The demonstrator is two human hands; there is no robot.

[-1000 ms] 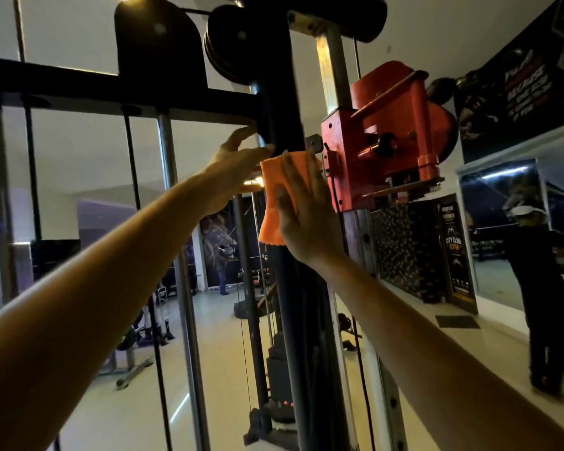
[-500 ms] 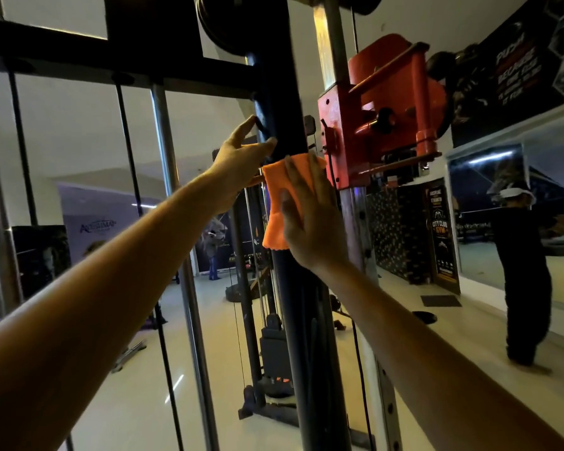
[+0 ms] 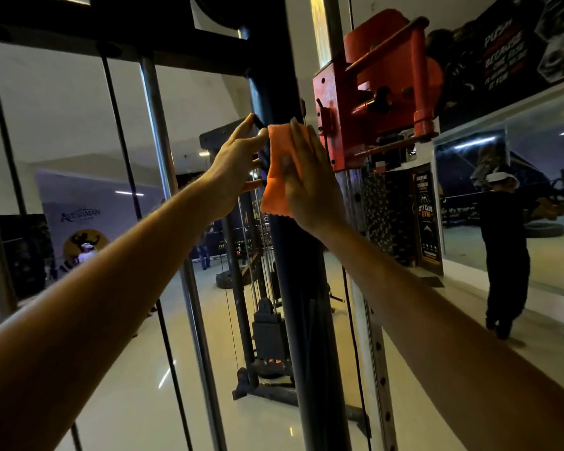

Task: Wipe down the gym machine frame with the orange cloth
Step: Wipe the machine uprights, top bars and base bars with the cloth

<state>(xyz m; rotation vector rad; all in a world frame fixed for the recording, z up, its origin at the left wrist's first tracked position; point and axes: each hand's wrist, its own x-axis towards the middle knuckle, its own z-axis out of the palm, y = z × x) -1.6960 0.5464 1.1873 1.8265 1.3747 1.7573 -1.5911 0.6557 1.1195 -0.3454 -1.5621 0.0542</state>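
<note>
High on the post, right hand flat, pressing cloth for wiping; left hand, fingers loose, steadying

Cloth on upright post, betw. left hand & carriage.

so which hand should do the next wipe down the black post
Right. The right hand already presses the orange cloth flat against the black post, with bare post below it. The left hand has no cloth; its fingers only touch the post's left side, so it likely suits steadying.
</note>
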